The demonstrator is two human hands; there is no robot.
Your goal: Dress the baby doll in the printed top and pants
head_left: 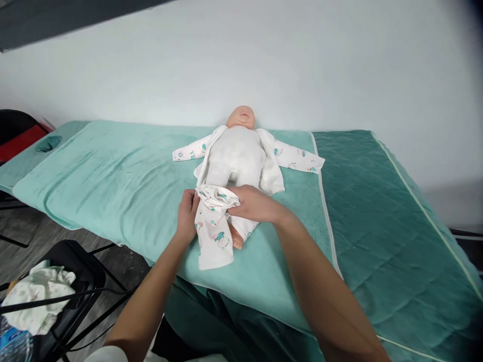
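Toes could snag in the small pants, I think, because the cloth is bunched at the top and one bare foot peeks out beside the loose leg part. Both hands grip these pants: the left hand pinches one side of the top, and the right hand has its fingers closed on the other side, though the cloth hides some tips. The doll lies on its back on the bed, head by the far edge at the wall, feet toward the near edge. If one hand tugged harder, the top could twist and sit crooked. A hard pull toward the near edge could slide the whole doll, since nothing seems to hold it down, and the soft cover could wrinkle under it. The white shirt lies open with its sleeves spread wide, so its loose bottom could get caught in the pants. I can't tell if the other foot is inside.
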